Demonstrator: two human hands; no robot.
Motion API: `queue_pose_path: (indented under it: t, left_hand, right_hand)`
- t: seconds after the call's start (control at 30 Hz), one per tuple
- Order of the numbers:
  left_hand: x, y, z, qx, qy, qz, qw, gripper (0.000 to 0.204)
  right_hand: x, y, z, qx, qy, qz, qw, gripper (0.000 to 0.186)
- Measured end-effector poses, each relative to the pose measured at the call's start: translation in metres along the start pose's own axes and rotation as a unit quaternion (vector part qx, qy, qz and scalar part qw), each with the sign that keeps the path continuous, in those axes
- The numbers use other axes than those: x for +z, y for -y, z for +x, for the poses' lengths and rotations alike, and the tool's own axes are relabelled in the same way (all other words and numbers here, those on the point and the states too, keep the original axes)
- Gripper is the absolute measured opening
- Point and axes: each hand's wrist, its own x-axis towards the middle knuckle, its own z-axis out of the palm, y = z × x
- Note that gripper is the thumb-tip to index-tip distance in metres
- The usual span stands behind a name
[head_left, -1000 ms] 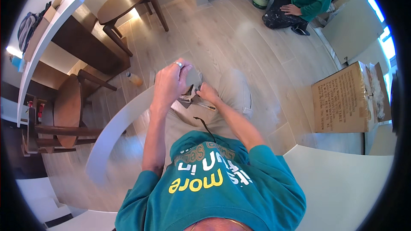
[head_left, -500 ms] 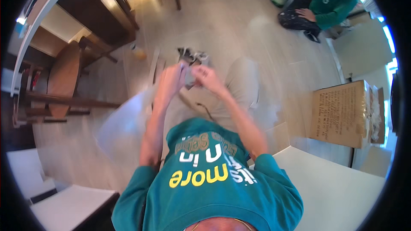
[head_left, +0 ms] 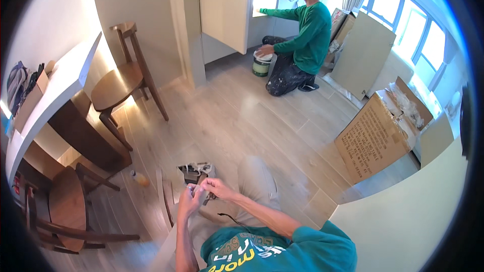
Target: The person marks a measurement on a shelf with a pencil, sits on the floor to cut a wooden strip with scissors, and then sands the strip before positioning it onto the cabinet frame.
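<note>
My left hand [head_left: 187, 202] and my right hand [head_left: 214, 187] meet over my lap, fingers closed around a small dark object [head_left: 197, 192] that is too small to make out. Just beyond them lies an open grey pouch [head_left: 194, 172] with light cord on its rim, resting on my knee or the floor. A thin black cable [head_left: 233, 218] runs from the hands toward my teal shirt.
A wooden chair [head_left: 123, 79] stands at left beside a white counter [head_left: 55, 90]; another chair [head_left: 65, 206] is at lower left. A small orange bottle [head_left: 140, 178] lies on the floor. A person in green [head_left: 302, 35] kneels by a bucket [head_left: 261, 64]. A cardboard box [head_left: 375, 138] stands right.
The head has lifted, so the view now takes in the room and the kneeling person. My hands have dropped lower in the picture and stay together on the small object.
</note>
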Motion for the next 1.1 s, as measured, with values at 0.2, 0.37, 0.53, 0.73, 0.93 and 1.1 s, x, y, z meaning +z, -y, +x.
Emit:
queue_pose_path:
  t: [0.2, 0.37, 0.53, 0.73, 0.93, 1.1]
  left_hand:
    - [-0.031, 0.051, -0.024, -0.088, 0.05, -0.127, 0.987, 0.031]
    - [-0.064, 0.061, -0.059, -0.177, -0.049, -0.24, 0.953, 0.022]
    - [-0.084, 0.086, -0.08, -0.246, -0.076, -0.239, 0.936, 0.021]
    - [-0.078, 0.117, -0.08, -0.268, -0.039, -0.266, 0.925, 0.022]
    - [-0.09, 0.114, -0.058, -0.294, -0.016, -0.266, 0.918, 0.019]
    - [-0.101, 0.122, -0.048, -0.269, -0.019, -0.242, 0.932, 0.018]
  right_hand:
    - [0.014, -0.093, 0.04, -0.024, -0.049, -0.018, 0.998, 0.019]
    - [0.031, -0.186, 0.008, 0.222, -0.015, -0.257, 0.941, 0.02]
    - [0.035, -0.236, 0.008, 0.15, -0.004, -0.519, 0.842, 0.023]
    - [0.032, -0.237, 0.062, 0.151, 0.012, -0.619, 0.771, 0.048]
    - [0.035, -0.239, 0.073, 0.199, 0.02, -0.653, 0.731, 0.053]
    - [0.003, -0.244, 0.075, 0.203, 0.042, -0.619, 0.757, 0.034]
